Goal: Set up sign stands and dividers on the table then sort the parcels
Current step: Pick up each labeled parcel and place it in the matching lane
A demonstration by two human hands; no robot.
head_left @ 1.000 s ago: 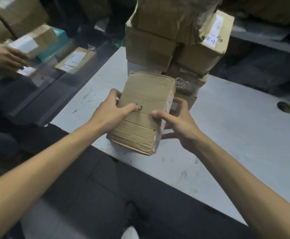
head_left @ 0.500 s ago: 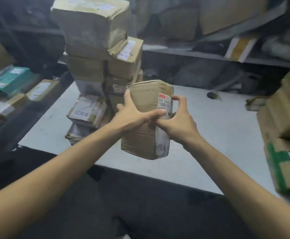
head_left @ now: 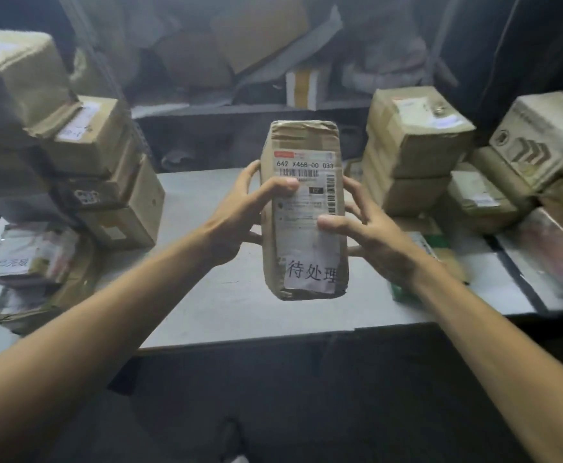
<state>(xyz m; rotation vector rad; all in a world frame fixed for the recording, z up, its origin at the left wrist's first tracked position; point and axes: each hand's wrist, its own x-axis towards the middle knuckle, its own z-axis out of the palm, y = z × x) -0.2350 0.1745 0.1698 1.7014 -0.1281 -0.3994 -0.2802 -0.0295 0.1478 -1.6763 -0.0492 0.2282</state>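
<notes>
Tall brown tape-wrapped cardboard parcel (head_left: 303,208) is held upright in the air at centre frame, above the pale grey worktop (head_left: 206,295), touching nothing but the hands. Its printed shipping label (head_left: 307,192) and a white handwritten sticker (head_left: 310,274) face the camera.

Left hand (head_left: 236,222) clamps the left edge, thumb pressed on the label and fingers (head_left: 251,173) wrapped behind. Right hand (head_left: 373,235) grasps the right edge, thumb on the front face. Both are clenched on the parcel.

Risks, as I judge them:
- The grip is thumb-and-fingertip on glossy tape, low on a tall box. A one-hand release could let it tip or slide out.
- The tall stack of brown cartons (head_left: 83,162) at 9 o'clock looks uneven, with the top box overhanging. Brushing it on a leftward swing could topple it.
- The brown carton pile (head_left: 410,152) at 2 o'clock sits just beside the right hand, so there's an elbow or knuckle clip risk.
- No sign stands or dividers are visible, so a misread sticker means the wrong pile.
- The left thumb covers part of the label; the barcode read is partly blocked.
</notes>
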